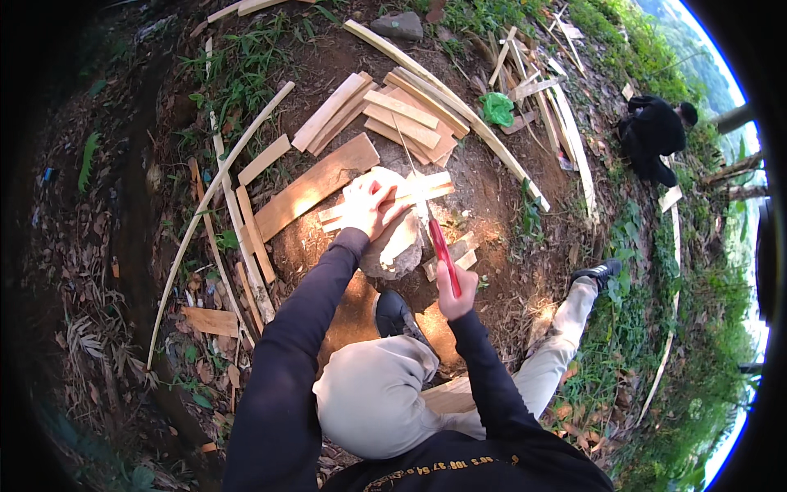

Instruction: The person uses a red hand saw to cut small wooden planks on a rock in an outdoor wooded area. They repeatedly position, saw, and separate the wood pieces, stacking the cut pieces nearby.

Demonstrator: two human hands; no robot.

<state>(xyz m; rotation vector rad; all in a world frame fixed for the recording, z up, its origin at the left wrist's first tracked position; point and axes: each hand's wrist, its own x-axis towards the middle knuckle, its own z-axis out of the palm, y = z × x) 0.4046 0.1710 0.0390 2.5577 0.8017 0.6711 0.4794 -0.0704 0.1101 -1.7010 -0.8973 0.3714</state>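
A handsaw with a red handle is gripped in my right hand, its thin blade pointing away from me. The blade crosses a light wooden slat, which lies over a pale, rock-like block. My left hand holds the slat down, left of the blade. Strong sunlight washes out the fingers and part of the block. Whether the blade has cut into the wood I cannot tell. Short wood offcuts lie by the block, close to the saw handle.
Beyond the block lie several stacked boards; a wider plank is at left. Long strips stretch over the soil. A green plastic bag sits by a wood pile. Another person in dark clothing is at far right.
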